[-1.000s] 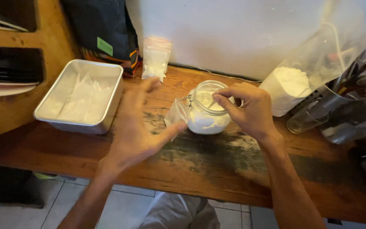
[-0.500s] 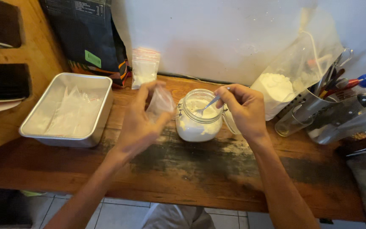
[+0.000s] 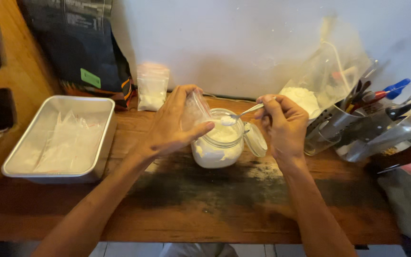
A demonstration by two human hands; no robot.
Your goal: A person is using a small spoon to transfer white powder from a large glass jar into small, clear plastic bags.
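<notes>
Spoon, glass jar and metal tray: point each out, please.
spoon [image 3: 228, 120], head view, on the bowl holding white powder
glass jar [image 3: 215, 152], head view, on its powder-filled side
metal tray [image 3: 103, 143], head view, on its right wall

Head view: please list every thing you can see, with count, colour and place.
glass jar: 1, clear, white powder inside, table centre, lid open
spoon: 1, silver, above jar
small plastic bag: 1, clear, beside jar mouth
metal tray: 1, silver, left
powder packet: 1, clear with white, against wall
large bag: 1, clear with white powder, right
utensil holder: 1, metal, far right
dark bag: 1, black, rear left
left hand: holds small plastic bag
right hand: holds spoon
</notes>
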